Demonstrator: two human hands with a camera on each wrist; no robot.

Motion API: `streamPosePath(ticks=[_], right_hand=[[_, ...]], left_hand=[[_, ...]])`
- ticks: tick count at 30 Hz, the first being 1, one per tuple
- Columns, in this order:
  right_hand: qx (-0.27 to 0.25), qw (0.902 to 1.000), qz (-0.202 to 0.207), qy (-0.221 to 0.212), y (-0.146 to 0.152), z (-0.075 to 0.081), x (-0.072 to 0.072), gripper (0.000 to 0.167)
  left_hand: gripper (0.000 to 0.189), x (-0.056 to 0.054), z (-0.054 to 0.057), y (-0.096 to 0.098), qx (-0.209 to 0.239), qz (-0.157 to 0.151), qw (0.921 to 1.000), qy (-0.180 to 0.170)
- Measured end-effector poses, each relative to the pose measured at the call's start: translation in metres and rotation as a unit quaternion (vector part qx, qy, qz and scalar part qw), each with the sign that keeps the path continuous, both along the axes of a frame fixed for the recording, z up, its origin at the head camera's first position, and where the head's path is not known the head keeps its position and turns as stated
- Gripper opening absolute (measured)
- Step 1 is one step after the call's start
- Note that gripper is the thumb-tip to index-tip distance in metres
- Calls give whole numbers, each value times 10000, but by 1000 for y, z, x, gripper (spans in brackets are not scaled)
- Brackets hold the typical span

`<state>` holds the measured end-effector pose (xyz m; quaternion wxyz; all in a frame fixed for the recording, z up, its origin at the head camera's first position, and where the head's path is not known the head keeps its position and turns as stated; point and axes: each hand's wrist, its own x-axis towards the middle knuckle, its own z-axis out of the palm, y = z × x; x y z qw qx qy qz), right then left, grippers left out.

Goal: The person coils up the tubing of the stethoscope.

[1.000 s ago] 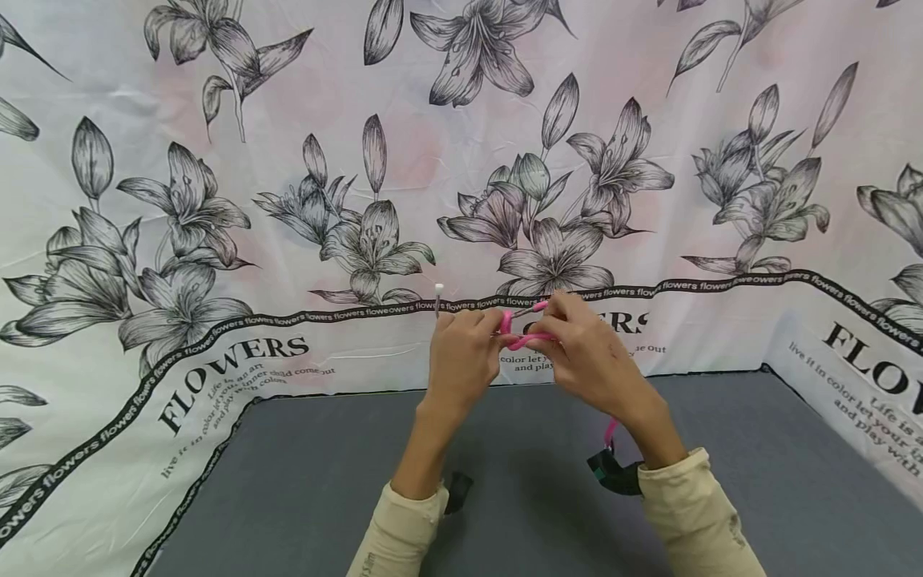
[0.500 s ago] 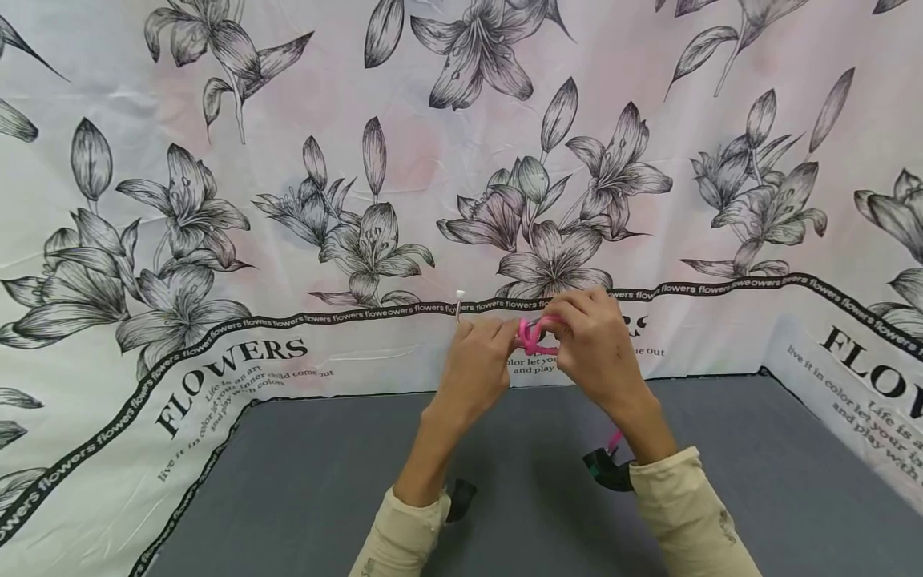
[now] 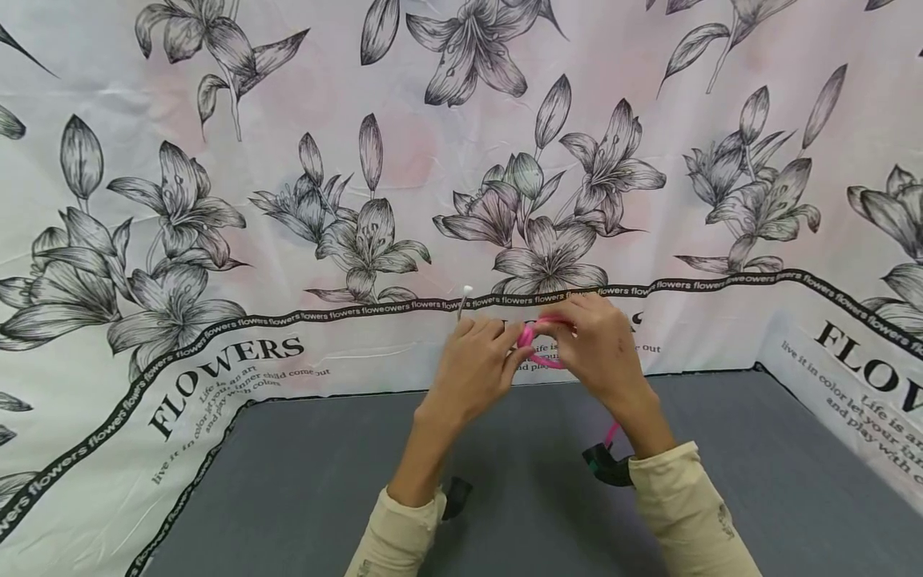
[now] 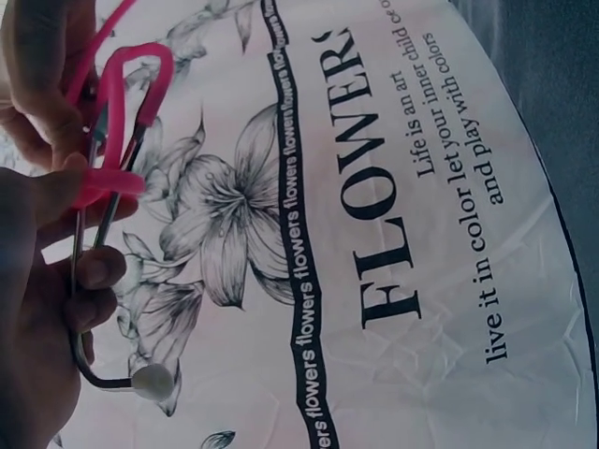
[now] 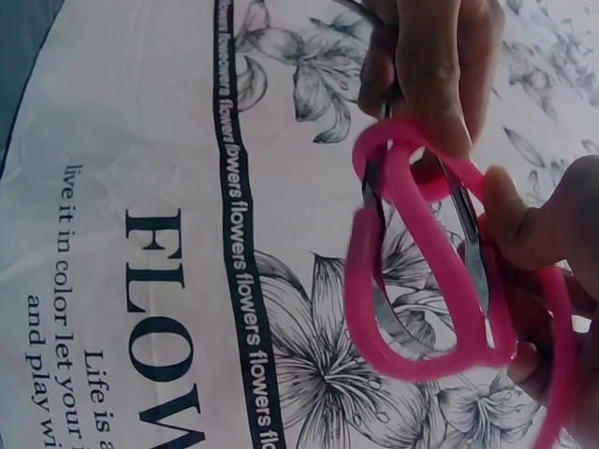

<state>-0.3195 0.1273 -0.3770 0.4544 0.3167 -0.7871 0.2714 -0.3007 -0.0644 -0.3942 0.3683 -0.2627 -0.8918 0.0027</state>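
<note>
Both hands are raised above the grey tabletop, working on a stethoscope with pink tubing [image 3: 546,363] and metal ear tubes. My left hand [image 3: 469,365] grips the metal ear tubes; a white ear tip [image 4: 153,382] sticks out past its fingers. At the left fingertips a turn of pink tubing [image 4: 110,183] wraps round the metal. My right hand [image 3: 604,344] pinches the tubing near the fork, where it bends in a loop [image 5: 360,327] beside the metal tubes [image 5: 473,248]. More tubing [image 5: 560,346] trails past the right hand. The second ear tip is hidden.
The grey tabletop [image 3: 346,481] spreads below the hands. Behind it hangs a white cloth [image 3: 404,353] printed with lilies and lettering. Dark wrist mounts [image 3: 607,465] show below each hand, and a stretch of pink tube [image 3: 612,433] hangs beside the right one.
Both hands have shifted slightly right with the stethoscope. The turn of tubing at the left fingers looks more bunched, and the left thumb now lies against it. The right hand keeps its pinch.
</note>
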Motion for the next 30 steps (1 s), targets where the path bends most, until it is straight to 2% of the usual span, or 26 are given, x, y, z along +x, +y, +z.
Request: streamPosePath(ticks=[5, 9, 13, 16, 20, 24, 26, 30], right_hand=[[-328, 9988, 236, -287, 14, 6, 0, 27], [-526, 9874, 892, -1198, 29, 9, 1, 22], [-695, 9565, 1437, -2440, 39, 10, 0, 12], [-881, 9330, 1677, -3059, 41, 8, -2, 10], [-1087, 9078, 2147, -3436, 42, 5, -5, 12], [-1200, 8788, 2642, -3787, 40, 3, -10, 9], [-1145, 8663, 2794, -3980, 36, 2, -11, 9], [-847, 8544, 3119, -4069, 24, 1, -12, 14]], left_hand=[[36, 3, 5, -3, -227, -266, 9993, -122], [40, 3, 8, -7, -288, -739, 9965, -277], [40, 4, 9, -12, -115, -1259, 9910, -432], [40, 5, 9, -16, 128, -1564, 9869, -374], [38, 7, 11, -19, 604, -1861, 9804, -225], [36, 8, 15, -20, 1297, -2079, 9693, -186], [37, 8, 16, -20, 1690, -2063, 9636, -171], [39, 8, 15, -19, 2445, -1844, 9519, -44]])
